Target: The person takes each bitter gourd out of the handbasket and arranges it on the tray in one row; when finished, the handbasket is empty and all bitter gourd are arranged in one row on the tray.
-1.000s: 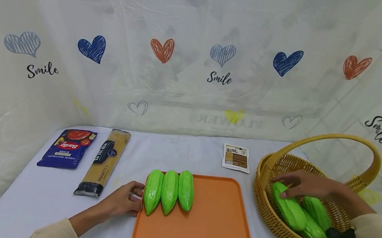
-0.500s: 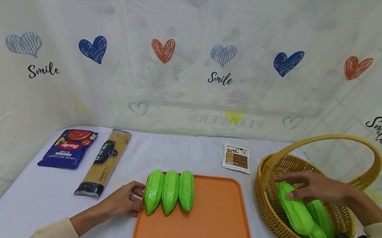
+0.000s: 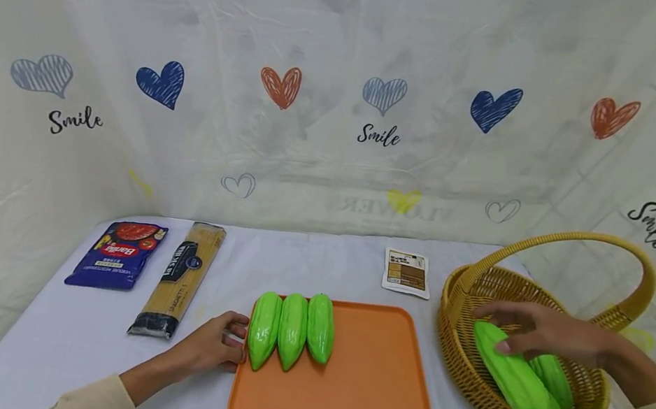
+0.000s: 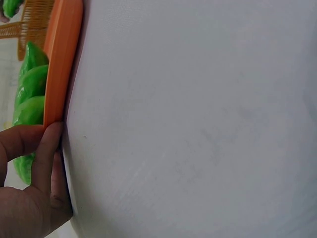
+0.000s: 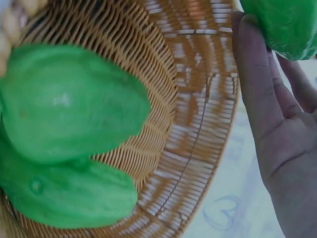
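Observation:
In the head view my right hand [image 3: 557, 331] reaches into the wicker basket [image 3: 451, 350] and grips a bright green, ridged gourd [image 3: 509, 373] near its far end. The right wrist view shows the fingers around that gourd [image 5: 287, 27], above the basket. Two more gourds lie inside, an upper gourd [image 5: 74, 101] and a lower gourd [image 5: 74, 193]. At the left edge of the orange tray [image 3: 367, 387], my left hand [image 3: 214, 343] pinches the rim; thumb and fingers meet it in the left wrist view. Three green gourds [image 3: 292, 332] lie side by side on the tray's left part.
A blue Barilla pouch [image 3: 118, 256] and a spaghetti pack [image 3: 178, 281] lie left of the tray. Behind it is a small white-and-brown packet [image 3: 405, 273]. The basket handle [image 3: 590, 238] arches above the basket. A patterned curtain [image 3: 327, 126] hangs behind the table.
My right hand has shifted slightly right, and the gourd it grips has changed angle within the basket. My left hand, the tray and its gourds stay where they were.

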`<state>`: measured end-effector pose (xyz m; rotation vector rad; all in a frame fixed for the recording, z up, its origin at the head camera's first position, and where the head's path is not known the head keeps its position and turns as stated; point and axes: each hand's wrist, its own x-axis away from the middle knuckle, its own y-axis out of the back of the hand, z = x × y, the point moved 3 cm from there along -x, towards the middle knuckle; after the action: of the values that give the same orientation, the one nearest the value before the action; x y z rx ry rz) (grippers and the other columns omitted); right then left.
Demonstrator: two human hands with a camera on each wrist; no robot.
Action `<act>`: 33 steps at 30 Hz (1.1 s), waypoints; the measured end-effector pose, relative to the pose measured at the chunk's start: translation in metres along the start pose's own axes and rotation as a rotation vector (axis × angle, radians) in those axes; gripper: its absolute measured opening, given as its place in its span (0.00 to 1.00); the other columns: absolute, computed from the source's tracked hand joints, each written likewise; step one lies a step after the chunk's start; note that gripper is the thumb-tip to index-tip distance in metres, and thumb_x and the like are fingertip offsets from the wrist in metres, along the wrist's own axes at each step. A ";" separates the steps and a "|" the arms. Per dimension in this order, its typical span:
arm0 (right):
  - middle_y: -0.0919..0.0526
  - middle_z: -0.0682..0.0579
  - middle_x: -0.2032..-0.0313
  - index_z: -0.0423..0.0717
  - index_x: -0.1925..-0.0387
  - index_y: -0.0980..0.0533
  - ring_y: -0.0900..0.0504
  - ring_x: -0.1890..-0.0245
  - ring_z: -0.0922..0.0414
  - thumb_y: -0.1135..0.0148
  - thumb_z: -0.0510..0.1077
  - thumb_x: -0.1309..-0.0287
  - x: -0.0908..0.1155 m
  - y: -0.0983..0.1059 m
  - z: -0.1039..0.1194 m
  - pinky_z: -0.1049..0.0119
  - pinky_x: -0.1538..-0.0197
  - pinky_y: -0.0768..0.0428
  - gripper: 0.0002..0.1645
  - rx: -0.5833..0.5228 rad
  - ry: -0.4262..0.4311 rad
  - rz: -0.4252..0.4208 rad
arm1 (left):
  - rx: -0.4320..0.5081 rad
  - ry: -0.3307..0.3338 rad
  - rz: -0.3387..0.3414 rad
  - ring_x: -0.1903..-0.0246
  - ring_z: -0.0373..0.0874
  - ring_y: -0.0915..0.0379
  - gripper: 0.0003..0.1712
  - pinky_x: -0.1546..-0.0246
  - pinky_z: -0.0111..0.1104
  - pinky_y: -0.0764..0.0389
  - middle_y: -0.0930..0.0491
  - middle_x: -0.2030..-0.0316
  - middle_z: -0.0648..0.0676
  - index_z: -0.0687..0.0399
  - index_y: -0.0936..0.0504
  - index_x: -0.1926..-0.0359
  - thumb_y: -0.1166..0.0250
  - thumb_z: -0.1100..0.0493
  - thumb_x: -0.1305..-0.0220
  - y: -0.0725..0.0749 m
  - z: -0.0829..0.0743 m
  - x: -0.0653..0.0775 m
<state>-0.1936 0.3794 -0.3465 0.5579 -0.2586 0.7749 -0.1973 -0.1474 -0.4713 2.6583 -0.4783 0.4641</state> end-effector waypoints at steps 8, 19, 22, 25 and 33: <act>0.37 0.32 0.30 0.39 0.32 0.38 0.30 0.32 0.50 0.42 0.39 0.34 -0.006 -0.017 0.014 0.63 0.45 0.17 0.31 -0.040 0.039 -0.002 | -0.011 -0.005 -0.008 0.57 0.47 0.23 0.40 0.62 0.38 0.12 0.27 0.49 0.59 0.65 0.34 0.33 0.31 0.70 0.48 0.000 0.000 0.001; 0.32 0.38 0.32 0.44 0.34 0.32 0.31 0.30 0.49 0.40 0.40 0.35 -0.024 -0.040 0.030 0.70 0.43 0.21 0.29 -0.014 0.096 -0.006 | -0.005 -0.016 0.000 0.57 0.47 0.23 0.40 0.61 0.38 0.12 0.27 0.49 0.60 0.65 0.35 0.33 0.31 0.70 0.49 0.000 0.000 0.001; 0.34 0.38 0.30 0.48 0.32 0.31 0.37 0.28 0.42 0.41 0.40 0.33 -0.031 -0.049 0.035 0.73 0.41 0.25 0.29 0.019 0.130 -0.021 | -0.001 -0.019 0.001 0.57 0.47 0.23 0.40 0.61 0.38 0.12 0.27 0.48 0.60 0.66 0.35 0.33 0.31 0.70 0.49 0.000 0.001 0.000; 0.33 0.40 0.30 0.53 0.31 0.30 0.31 0.31 0.50 0.42 0.41 0.32 -0.038 -0.056 0.039 0.70 0.41 0.25 0.29 0.044 0.147 -0.022 | 0.005 -0.020 0.002 0.57 0.47 0.23 0.40 0.61 0.38 0.12 0.27 0.48 0.60 0.66 0.35 0.33 0.31 0.70 0.49 0.001 0.002 0.000; 0.26 0.39 0.40 0.50 0.30 0.30 0.20 0.50 0.55 0.46 0.42 0.29 -0.057 -0.073 0.048 0.64 0.53 0.18 0.27 0.057 0.218 -0.011 | 0.010 -0.018 0.009 0.57 0.47 0.23 0.41 0.61 0.38 0.12 0.28 0.48 0.60 0.66 0.35 0.33 0.31 0.70 0.49 0.001 0.002 -0.001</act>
<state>-0.1816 0.2767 -0.3580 0.5237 -0.0322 0.8269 -0.1976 -0.1486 -0.4734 2.6730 -0.4946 0.4474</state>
